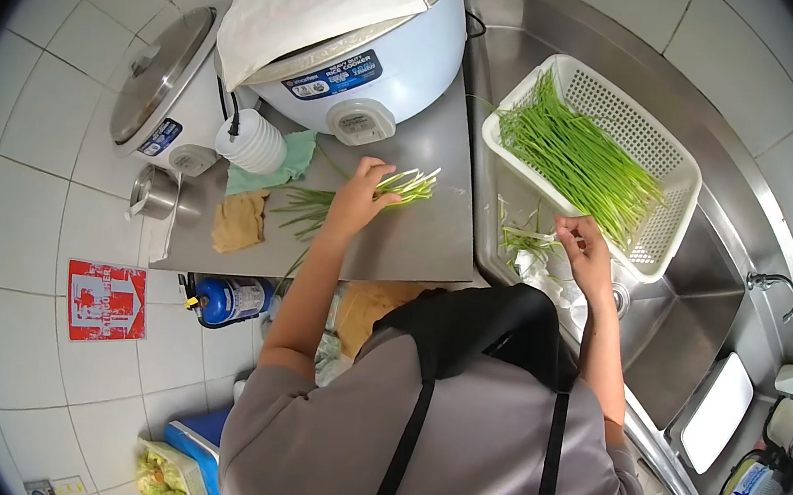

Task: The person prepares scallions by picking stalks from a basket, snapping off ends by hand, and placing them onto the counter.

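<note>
My left hand [360, 199] is closed around a small bunch of thin green onions [410, 187] over the steel counter. Their white ends point to the right, and the green leaves [306, 206] trail out to the left beneath the hand. Over the sink's near left side, my right hand [588, 258] has its fingertips pinched together. Pale, stringy onion scraps [522, 236] lie right by those fingertips; whether the pinch holds one of them is unclear. Beyond this hand, a white perforated basket [682, 216] holds a large pile of long green onions [574, 150].
A large rice cooker [427, 65] with a white cloth [321, 4] stands at the counter's back. Left of it are a second cooker [165, 89], stacked white cups [252, 141], a green cloth [278, 168] and a tan cloth [240, 222]. A faucet [773, 288] is at the sink's right.
</note>
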A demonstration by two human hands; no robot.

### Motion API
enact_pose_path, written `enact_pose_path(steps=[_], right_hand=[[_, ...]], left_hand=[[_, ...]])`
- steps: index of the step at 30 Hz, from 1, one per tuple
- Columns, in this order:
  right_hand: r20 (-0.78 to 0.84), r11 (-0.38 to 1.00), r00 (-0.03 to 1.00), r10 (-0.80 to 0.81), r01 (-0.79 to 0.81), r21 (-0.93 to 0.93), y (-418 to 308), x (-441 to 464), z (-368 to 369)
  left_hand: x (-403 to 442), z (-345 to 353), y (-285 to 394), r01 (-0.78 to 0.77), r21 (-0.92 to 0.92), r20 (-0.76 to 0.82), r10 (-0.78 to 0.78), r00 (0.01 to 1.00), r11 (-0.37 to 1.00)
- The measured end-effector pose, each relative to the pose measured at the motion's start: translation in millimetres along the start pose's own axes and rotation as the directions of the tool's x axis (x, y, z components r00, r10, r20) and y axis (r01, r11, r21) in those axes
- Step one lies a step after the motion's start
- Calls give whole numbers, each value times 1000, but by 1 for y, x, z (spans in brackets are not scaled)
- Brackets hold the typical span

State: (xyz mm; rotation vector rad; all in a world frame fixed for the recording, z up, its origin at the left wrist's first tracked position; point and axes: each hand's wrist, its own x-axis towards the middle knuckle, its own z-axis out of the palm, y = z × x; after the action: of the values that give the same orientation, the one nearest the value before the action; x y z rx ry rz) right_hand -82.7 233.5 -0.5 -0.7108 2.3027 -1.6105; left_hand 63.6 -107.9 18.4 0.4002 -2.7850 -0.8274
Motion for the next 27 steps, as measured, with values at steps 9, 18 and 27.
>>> enact_pose_path(steps=[9,18,27], right_hand=[[-27,939,999,-18,8,-344,-6,2,-2],[42,919,997,-66,77,-387,-17,1,7],[113,891,994,-5,56,-451,-10,0,-6]], left_hand=[[-3,5,-18,-56,-85,-83,49,995,995],[10,7,-23,-257,134,-44,264,963,957],[-2,24,-19,-254,261,-45,274,961,931]])
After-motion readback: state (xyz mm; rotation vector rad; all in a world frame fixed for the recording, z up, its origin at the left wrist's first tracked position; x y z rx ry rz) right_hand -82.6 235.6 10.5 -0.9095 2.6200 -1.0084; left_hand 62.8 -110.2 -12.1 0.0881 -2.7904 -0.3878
